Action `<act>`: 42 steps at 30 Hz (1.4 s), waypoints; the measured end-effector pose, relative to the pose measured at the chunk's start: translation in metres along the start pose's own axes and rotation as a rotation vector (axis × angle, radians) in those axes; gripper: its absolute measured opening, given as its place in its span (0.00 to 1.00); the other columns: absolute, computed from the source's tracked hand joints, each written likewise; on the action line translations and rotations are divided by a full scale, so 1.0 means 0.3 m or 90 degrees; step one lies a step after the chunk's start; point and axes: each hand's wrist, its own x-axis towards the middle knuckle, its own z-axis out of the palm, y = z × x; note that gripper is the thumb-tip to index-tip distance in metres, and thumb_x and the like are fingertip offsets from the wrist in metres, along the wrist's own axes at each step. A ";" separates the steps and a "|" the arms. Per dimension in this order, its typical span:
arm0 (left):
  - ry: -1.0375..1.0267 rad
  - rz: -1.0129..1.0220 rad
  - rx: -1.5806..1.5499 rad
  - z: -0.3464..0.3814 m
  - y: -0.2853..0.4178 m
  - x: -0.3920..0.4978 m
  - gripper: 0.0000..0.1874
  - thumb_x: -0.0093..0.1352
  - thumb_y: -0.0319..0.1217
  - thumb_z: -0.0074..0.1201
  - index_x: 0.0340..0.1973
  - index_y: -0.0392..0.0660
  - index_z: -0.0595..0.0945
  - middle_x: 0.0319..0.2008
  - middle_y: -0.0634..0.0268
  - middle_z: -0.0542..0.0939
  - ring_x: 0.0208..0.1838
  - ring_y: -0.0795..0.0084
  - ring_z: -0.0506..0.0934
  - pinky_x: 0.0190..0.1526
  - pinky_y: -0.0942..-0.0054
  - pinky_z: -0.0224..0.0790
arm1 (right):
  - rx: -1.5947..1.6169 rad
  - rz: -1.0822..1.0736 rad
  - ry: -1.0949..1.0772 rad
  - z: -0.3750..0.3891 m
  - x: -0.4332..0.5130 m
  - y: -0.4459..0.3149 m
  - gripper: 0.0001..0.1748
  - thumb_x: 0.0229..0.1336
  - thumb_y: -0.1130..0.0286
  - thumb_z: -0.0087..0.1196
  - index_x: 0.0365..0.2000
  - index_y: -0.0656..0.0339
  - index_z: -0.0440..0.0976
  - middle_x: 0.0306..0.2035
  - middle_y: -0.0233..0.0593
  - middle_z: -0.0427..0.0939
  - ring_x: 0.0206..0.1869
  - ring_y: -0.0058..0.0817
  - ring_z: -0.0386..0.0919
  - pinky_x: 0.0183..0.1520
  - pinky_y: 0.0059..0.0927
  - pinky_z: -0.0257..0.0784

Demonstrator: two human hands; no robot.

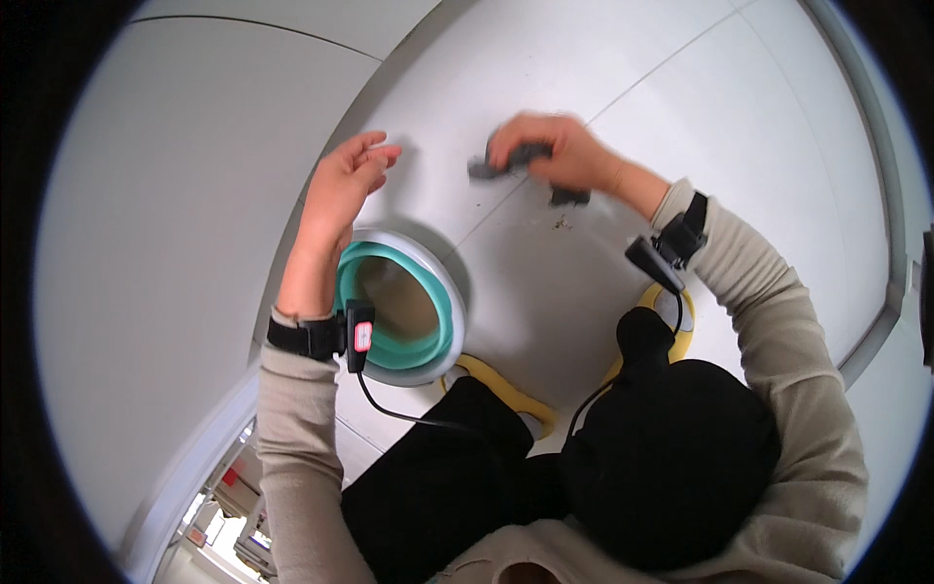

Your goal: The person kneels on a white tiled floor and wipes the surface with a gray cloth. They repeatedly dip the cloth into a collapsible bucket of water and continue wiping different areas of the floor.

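My right hand (558,150), slightly blurred, is closed on a dark grey cloth (529,155) at or just above the pale tiled floor. Parts of the cloth stick out on both sides of the fingers. Beside it on the floor lie small yellowish-brown crumbs (561,223). My left hand (350,175) is held with its fingers apart and nothing in it, above the far side of a round bucket. This bucket (454,306) has a grey-white rim and a turquoise inner wall, and holds murky brownish water (398,299).
A large pale panel (168,182) stands along the left. Yellow-edged shoes (503,394) are on the floor below the bucket and to the right. A grey frame edge (868,146) curves down the right side. Black devices (359,336) with cables are strapped to both wrists.
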 end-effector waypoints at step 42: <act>0.156 0.288 0.319 0.769 -0.378 -0.059 0.20 0.56 0.24 0.60 0.44 0.39 0.74 0.43 0.53 0.72 0.51 0.50 0.71 0.53 0.57 0.65 | 0.693 0.447 0.538 -0.148 -0.359 0.161 0.28 0.53 0.78 0.46 0.57 0.65 0.66 0.57 0.48 0.70 0.59 0.41 0.69 0.66 0.39 0.63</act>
